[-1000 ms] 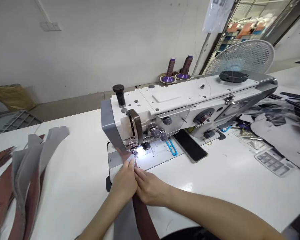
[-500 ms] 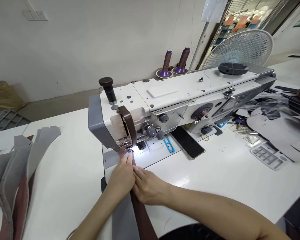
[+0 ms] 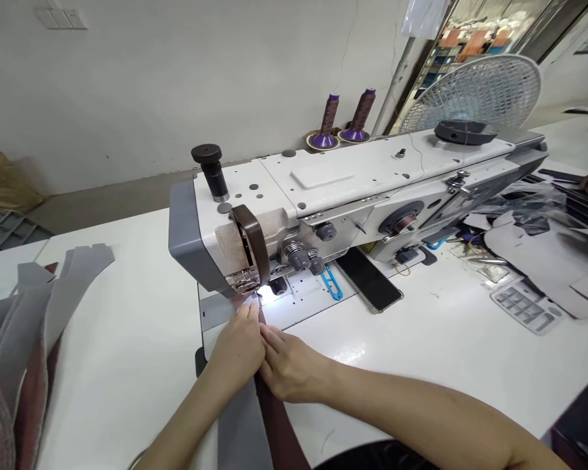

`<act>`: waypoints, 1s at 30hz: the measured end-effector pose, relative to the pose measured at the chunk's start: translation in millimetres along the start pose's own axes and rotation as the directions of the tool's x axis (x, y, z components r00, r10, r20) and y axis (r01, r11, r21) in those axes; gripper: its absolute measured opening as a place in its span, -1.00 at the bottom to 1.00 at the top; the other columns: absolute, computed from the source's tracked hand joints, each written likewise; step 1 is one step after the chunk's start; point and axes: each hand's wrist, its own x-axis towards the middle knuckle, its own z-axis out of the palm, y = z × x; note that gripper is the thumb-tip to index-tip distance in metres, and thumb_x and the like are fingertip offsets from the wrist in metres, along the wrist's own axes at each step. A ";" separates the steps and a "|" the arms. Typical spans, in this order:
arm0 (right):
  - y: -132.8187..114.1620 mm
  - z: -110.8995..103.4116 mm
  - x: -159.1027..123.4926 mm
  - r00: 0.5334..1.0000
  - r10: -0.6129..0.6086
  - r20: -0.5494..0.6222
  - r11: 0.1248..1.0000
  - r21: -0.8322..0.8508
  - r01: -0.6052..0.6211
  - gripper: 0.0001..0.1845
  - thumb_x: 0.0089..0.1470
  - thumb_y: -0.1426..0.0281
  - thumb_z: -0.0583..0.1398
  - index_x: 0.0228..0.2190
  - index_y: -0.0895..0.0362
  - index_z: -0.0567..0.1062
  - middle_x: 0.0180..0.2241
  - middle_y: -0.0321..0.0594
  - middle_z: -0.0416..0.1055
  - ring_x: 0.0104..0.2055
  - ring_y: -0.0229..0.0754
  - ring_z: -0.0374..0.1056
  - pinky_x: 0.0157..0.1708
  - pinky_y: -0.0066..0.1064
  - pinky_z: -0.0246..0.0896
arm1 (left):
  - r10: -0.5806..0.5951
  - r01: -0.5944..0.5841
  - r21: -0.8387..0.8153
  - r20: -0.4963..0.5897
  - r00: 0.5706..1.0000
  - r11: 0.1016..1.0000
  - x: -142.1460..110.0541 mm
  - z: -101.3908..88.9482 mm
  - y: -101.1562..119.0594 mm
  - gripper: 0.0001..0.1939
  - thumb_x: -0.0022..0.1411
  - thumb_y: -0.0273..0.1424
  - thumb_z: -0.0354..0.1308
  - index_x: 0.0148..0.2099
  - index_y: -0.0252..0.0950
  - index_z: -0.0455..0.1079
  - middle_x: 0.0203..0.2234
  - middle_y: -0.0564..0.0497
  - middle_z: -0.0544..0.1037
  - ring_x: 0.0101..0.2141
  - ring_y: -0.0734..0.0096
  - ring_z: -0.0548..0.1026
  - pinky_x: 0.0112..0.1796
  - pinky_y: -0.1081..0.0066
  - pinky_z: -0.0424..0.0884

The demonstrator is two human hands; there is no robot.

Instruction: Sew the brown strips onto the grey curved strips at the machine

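Note:
Under the lit needle area of a white and grey sewing machine [image 3: 274,209] runs a two-layer strip of material [image 3: 279,418], reddish brown on one side and grey on the other. My left hand [image 3: 238,343] lies over the strip close to the presser foot, fingers pressed together on it and pointing at the needle. Just right of it, touching, my right hand [image 3: 291,362] pinches the strip's edge between thumb and fingers. The strip hangs back from both hands towards my body. Its far end is hidden beneath the machine head.
Grey and reddish-brown cut pieces [image 3: 29,339] lie at the left. A phone [image 3: 370,277] and a blue plastic tool [image 3: 332,284] rest by the machine. Paper-like scraps [image 3: 534,261] are on the right. Thread cones [image 3: 329,117] and a fan [image 3: 475,91] stand behind.
My view has shifted slightly. Both hands keep nearly the same place and hold on the strip; any feed of the strip is too small to make out.

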 end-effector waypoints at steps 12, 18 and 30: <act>5.0 8.9 -1.9 1.000 0.000 -0.021 0.998 -0.058 -0.001 -0.74 0.09 0.59 0.06 -0.28 0.49 0.51 -0.23 0.33 0.50 -0.15 0.12 0.47 -0.02 -0.02 0.34 | -0.062 0.059 0.051 0.069 0.996 0.997 -4.9 0.1 -0.3 -0.42 0.27 -0.64 -0.23 0.33 -0.50 0.12 0.19 -0.22 0.30 0.15 0.26 0.30 0.15 0.42 0.16; -9.8 -0.1 -5.5 1.000 -0.029 -0.008 0.999 -0.015 0.029 -0.76 -0.01 0.53 0.10 -0.36 0.41 0.53 -0.34 0.28 0.52 -0.22 0.19 0.47 -0.16 0.03 0.37 | -0.121 0.116 0.043 0.138 0.983 0.992 -21.8 4.7 7.6 -0.38 0.27 -0.61 -0.23 0.38 -0.51 0.00 0.17 -0.24 0.30 0.11 0.20 0.34 0.08 0.37 0.26; -9.4 1.5 -0.6 0.998 -0.022 -0.060 0.999 -0.040 0.020 -0.78 -0.11 0.54 0.10 -0.46 0.34 0.55 -0.42 0.23 0.52 -0.30 0.24 0.47 -0.26 0.08 0.33 | -0.039 0.038 0.008 0.130 0.991 0.999 -15.0 3.8 8.4 -0.40 0.27 -0.68 -0.27 0.34 -0.54 0.07 0.18 -0.23 0.31 0.11 0.25 0.31 0.14 0.38 0.20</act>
